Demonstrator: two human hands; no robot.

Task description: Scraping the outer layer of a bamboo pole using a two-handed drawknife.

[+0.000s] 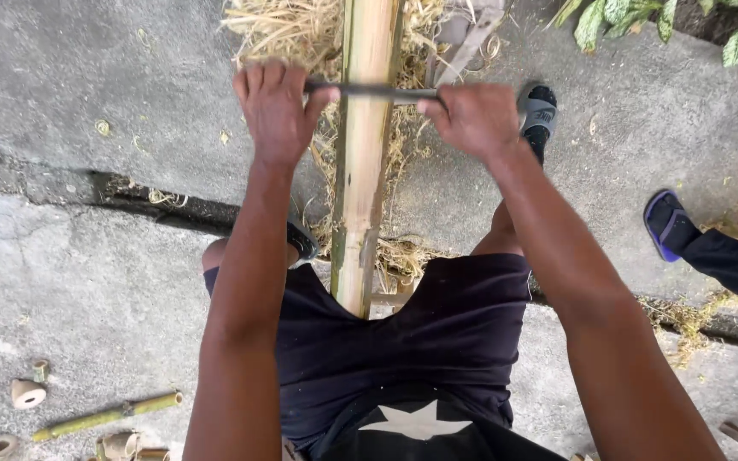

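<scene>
A rough concrete floor (87, 111) with a dark crack running across it fills the view, and the person sits over it with a long bamboo pole (362, 171) lying between the knees, its long axis running straight away from the body toward the top of the picture. The pole's upper face is pale and stripped, with green skin left along its edges. Under and around it lies a heap of straw-coloured shavings (288, 30). A slim dark blade (369, 89) lies crosswise on the pole, at right angles to its length, so the pole sits midway between the two grips. The left hand (275, 107) is closed around the blade's near-left end and the right hand (471, 115) is closed around the other end; both arms reach out about equally far, neither clearly nearer. Whether the blade has handles is hard to tell, since the fists cover its ends. A grey sandal (537, 111) shows beside the right hand, and another person's blue sandal (664, 224) enters at the right. Cut bamboo pieces (104, 417) lie at lower left.
</scene>
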